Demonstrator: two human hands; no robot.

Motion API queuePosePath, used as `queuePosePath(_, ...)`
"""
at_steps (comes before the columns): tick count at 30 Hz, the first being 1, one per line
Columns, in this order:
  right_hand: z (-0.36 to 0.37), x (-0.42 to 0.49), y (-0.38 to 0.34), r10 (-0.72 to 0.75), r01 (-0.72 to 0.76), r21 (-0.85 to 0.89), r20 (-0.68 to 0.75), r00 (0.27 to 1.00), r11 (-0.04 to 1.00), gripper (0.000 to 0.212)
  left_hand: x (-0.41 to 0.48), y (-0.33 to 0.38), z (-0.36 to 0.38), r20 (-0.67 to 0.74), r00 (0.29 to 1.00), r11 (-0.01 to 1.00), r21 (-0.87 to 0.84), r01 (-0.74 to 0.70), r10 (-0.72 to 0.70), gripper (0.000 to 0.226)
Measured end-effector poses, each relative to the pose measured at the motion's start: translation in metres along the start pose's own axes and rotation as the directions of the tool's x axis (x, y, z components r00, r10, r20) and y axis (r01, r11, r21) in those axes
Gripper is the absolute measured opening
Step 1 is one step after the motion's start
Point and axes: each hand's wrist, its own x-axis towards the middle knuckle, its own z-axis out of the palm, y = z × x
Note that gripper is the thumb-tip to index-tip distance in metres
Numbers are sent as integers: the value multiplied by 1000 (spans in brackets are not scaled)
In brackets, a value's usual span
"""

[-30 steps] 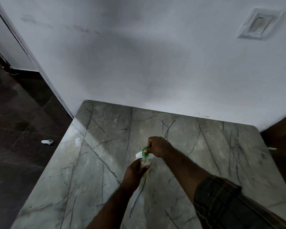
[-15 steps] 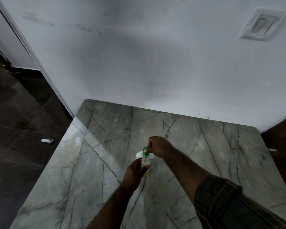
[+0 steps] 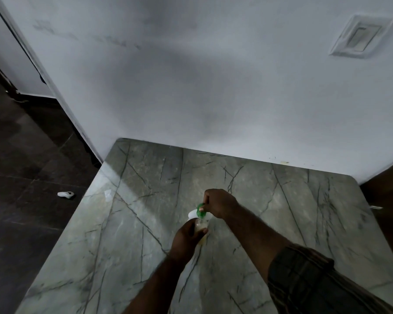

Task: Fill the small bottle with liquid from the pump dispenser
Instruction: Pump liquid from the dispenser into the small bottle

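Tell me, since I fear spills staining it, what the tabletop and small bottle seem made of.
The tabletop: likely polished marble or a marble-look slab; grey-green, dark veins, glossy glare near its left edge. The small bottle: seemingly clear plastic, possibly glass; pale liquid shows through where the left hand holds it.

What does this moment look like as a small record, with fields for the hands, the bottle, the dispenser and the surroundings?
left hand: grips the small bottle
right hand: fingers curled on the green head of the pump dispenser
small bottle: clear, held just under the pump head; fill level too small to tell
surface: grey veined marble table
floor: dark tiles; a small white object lies on it
wall: white, with a switch plate
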Motion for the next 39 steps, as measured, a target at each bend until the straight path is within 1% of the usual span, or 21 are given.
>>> queuePosePath(5,7,-2,3,7,-7,28,-21,1000,1000,30,0,-7,0,16,1000,1000,-14,0,1,35)
queuePosePath(13,1,0,4,-7,7,47,-6,1000,999,28,2,-3,-2,6,1000,1000,-16,4,-4,36)
queuePosePath(17,8,0,3,2,-2,38,-20,1000,999,30,1,-7,-2,19,1000,1000,-6,17,-17,35)
queuePosePath(20,11,0,4,11,-11,46,-15,1000,999,32,0,-8,-1,25,999,999,-31,26,-25,35)
queuePosePath(26,1,3,5,-15,14,63,12,1000,998,29,1,-2,-1,17,1000,1000,-22,-11,12,27)
queuePosePath(29,5,2,5,-8,8,46,-4,1000,999,31,1,-3,-2,22,1000,1000,-7,-6,6,28)
queuePosePath(33,12,1,6,7,-6,44,-22,1000,999,28,1,-6,-2,36,999,1000,1,-16,16,29)
queuePosePath(39,3,3,5,-7,8,35,-17,1000,999,30,0,2,-2,22,999,999,16,-38,38,22)
